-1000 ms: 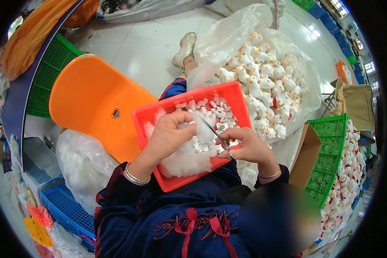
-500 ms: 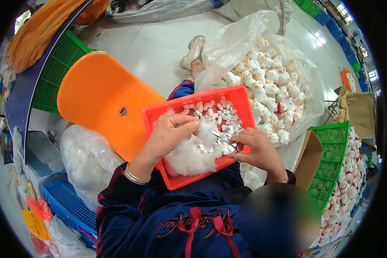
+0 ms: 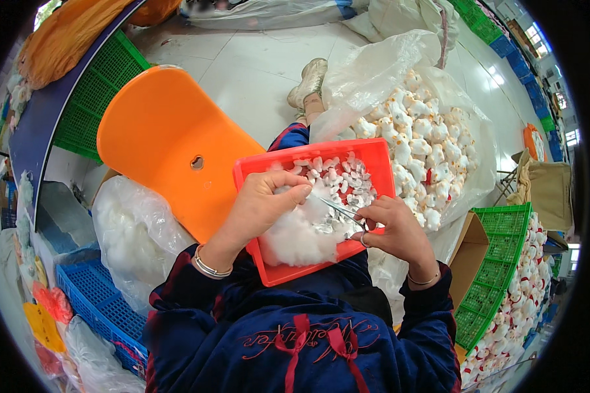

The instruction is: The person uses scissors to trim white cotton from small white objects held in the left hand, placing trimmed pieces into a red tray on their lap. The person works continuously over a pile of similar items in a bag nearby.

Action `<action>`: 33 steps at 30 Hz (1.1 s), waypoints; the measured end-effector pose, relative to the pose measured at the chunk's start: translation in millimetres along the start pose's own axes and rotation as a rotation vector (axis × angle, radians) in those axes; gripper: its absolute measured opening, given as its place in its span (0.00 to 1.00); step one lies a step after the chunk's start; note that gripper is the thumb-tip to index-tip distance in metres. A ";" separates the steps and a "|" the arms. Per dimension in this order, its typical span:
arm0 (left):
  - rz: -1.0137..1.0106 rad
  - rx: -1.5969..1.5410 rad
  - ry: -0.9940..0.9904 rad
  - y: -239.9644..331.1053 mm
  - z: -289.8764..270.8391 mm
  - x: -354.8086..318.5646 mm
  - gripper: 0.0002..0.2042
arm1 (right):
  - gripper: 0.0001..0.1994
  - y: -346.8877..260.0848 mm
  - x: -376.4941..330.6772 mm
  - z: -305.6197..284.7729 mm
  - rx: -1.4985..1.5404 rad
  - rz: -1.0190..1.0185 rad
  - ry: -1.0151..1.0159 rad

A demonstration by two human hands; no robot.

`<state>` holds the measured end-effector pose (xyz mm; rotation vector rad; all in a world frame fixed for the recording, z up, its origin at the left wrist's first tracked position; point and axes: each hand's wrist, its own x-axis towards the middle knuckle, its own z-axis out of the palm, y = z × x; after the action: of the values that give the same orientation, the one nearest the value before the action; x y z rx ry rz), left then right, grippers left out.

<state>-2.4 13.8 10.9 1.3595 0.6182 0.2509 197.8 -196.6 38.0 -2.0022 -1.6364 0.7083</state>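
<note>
Since the earlier frame the left hand (image 3: 265, 203) has curled lower over the white stuffing (image 3: 298, 232) in the red tray (image 3: 288, 272) at frame centre, fingers pinched on it. Right hand (image 3: 390, 229) grips metal scissors (image 3: 339, 211), long axis pointing up-left toward the left fingertips. Upper right, a clear bag (image 3: 373, 72) holds white toys (image 3: 419, 141); right, a green crate (image 3: 498, 262).
</note>
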 end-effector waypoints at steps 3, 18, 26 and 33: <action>-0.009 0.031 -0.048 -3.4 3.1 -2.2 0.09 | 0.16 -4.6 4.6 0.0 -0.040 -0.059 -0.011; -0.044 -0.228 -0.048 -15.2 -7.5 6.4 0.06 | 0.26 -5.9 1.9 -20.3 -0.187 0.096 0.009; -0.064 -0.312 -0.040 -14.8 8.2 9.7 0.06 | 0.25 -13.2 2.9 -13.1 -0.231 0.020 0.035; -0.093 -0.197 -0.047 -10.0 8.9 6.3 0.06 | 0.18 -7.0 1.7 -10.6 -0.217 0.006 0.023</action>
<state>5.8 7.5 0.3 1.1413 0.6002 0.1986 199.7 -193.9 50.4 -2.1561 -1.7595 0.5264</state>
